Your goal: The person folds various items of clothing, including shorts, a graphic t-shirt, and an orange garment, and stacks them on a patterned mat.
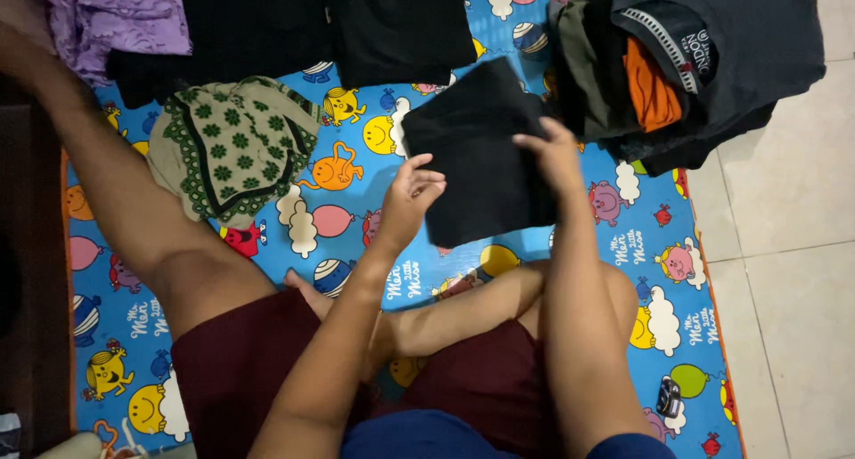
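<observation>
A folded black garment [481, 147] is held just above a blue cartoon-print mat [356, 236]. My left hand [410, 201] grips its near left edge with the fingers curled over the cloth. Gripping its right edge is my right hand [554, 156], thumb on top. Both forearms reach out over my crossed legs in dark red shorts [240, 361].
A stack of dark folded clothes [704, 58] with an orange piece sits at the mat's far right. Black folded garments [401, 23] and a purple cloth [107, 14] lie at the far edge. A green patterned cloth [232, 143] lies left. White floor tiles [784, 245] border the right.
</observation>
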